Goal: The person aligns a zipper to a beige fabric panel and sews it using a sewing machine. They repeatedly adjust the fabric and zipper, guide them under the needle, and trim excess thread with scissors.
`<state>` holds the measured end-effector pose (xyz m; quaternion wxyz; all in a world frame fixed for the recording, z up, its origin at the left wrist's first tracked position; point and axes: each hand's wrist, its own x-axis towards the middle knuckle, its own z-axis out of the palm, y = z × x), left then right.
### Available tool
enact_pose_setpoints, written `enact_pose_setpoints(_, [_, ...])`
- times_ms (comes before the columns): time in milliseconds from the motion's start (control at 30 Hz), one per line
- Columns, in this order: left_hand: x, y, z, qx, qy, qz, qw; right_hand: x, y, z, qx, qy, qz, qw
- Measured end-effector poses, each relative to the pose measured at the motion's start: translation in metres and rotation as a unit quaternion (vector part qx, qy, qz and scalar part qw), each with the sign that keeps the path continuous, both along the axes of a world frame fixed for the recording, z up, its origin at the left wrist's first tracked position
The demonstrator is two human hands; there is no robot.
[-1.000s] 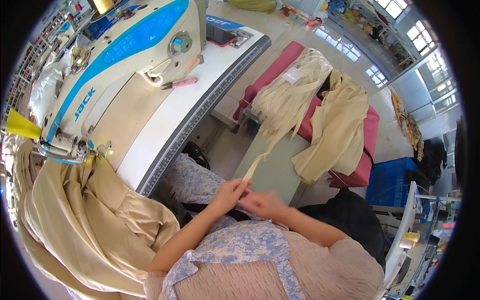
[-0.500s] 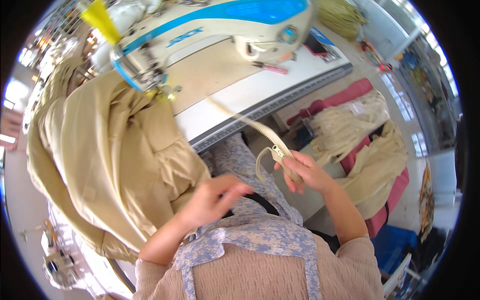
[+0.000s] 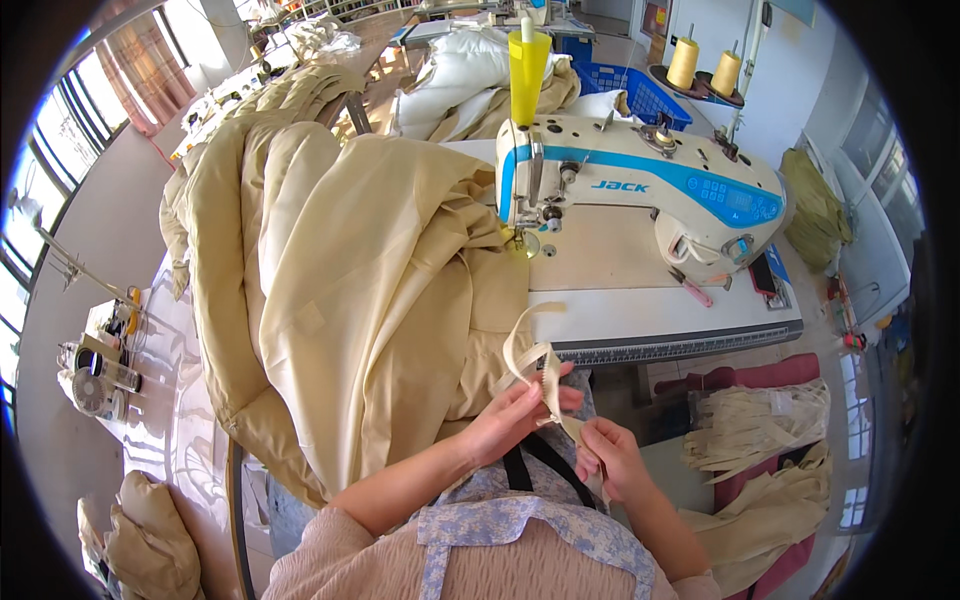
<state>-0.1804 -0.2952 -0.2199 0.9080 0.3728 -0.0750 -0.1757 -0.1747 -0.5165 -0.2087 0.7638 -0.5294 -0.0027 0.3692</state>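
A cream zipper (image 3: 549, 378) stretches between my two hands, above my lap and just in front of the table edge. My right hand (image 3: 612, 460) is closed on its lower part, with a tail hanging below the fist. My left hand (image 3: 515, 412) pinches it higher up, and the loose upper end curls out over the table. Left of my hands lies a large beige padded garment (image 3: 350, 290), its folds reaching under the needle end of the white and blue sewing machine (image 3: 640, 190). Most of my apron-covered lap is hidden behind the forearms.
Pink-handled snips (image 3: 692, 290) and a dark phone-like object (image 3: 763, 275) lie on the sewing table (image 3: 660, 327). Bundled cream zippers (image 3: 757, 425) lie to the lower right. Behind the machine stand a blue basket (image 3: 640, 90) and thread cones (image 3: 683, 62). A small fan (image 3: 90, 390) is far left.
My left hand, apart from the zipper before, now grips it. The zipper has been drawn back toward me and bunched between both hands. The view has tilted up, showing more room.
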Motion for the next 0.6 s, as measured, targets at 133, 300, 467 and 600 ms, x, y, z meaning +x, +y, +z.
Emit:
enact_pose_setpoints(133, [-0.025,0.002,-0.013,0.136,0.117,-0.095,0.979,0.0,0.002,0.011,-0.388,-0.431,0.013,0.815])
enact_pose_setpoints(300, [-0.008,0.018,0.021,0.04,0.054,0.009,0.998,-0.008,0.025,0.037,-0.295,-0.396,0.125,0.861])
enact_pose_setpoints(467, [0.032,0.092,0.129,0.367,-0.187,0.287,0.865,0.009,0.062,0.092,-0.12,-0.236,0.252,0.931])
enact_pose_setpoints(600, [0.075,0.135,0.2,0.241,-0.18,0.313,0.901,0.008,0.117,0.127,0.28,-0.192,0.302,0.891])
